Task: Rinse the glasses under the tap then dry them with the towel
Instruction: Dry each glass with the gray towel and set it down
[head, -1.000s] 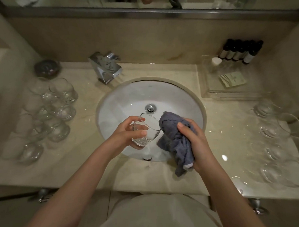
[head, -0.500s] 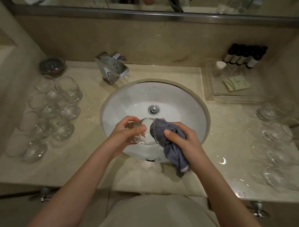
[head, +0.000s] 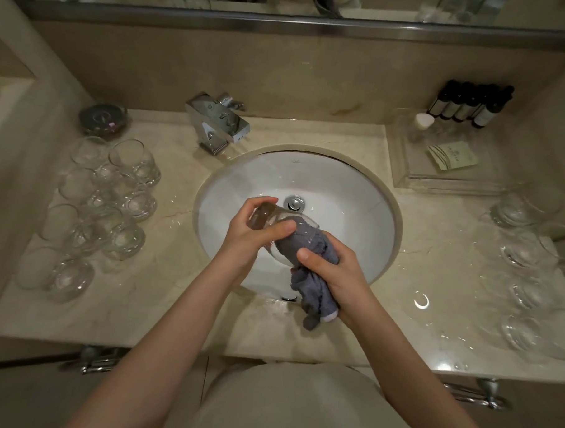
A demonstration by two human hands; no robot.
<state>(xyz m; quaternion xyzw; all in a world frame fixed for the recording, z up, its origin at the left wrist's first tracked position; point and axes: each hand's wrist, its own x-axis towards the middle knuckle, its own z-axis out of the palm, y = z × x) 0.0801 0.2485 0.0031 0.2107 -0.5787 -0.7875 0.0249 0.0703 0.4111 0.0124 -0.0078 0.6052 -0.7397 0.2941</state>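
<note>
Over the sink [head: 364, 191], the left hand [head: 246, 238] wraps its grip round a tilted glass [head: 275, 224], mouth toward four o'clock. That angle lets the right hand [head: 339, 276], clenched on the grey towel [head: 313, 277], push cloth inside to dry it.

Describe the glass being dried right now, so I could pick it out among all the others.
Start at the white sink basin in the middle of the counter. Over it, the left hand holds one glass tipped sideways. Unlike the glasses standing on the counter, it is held in the air with the grey towel stuffed into its mouth.
</note>
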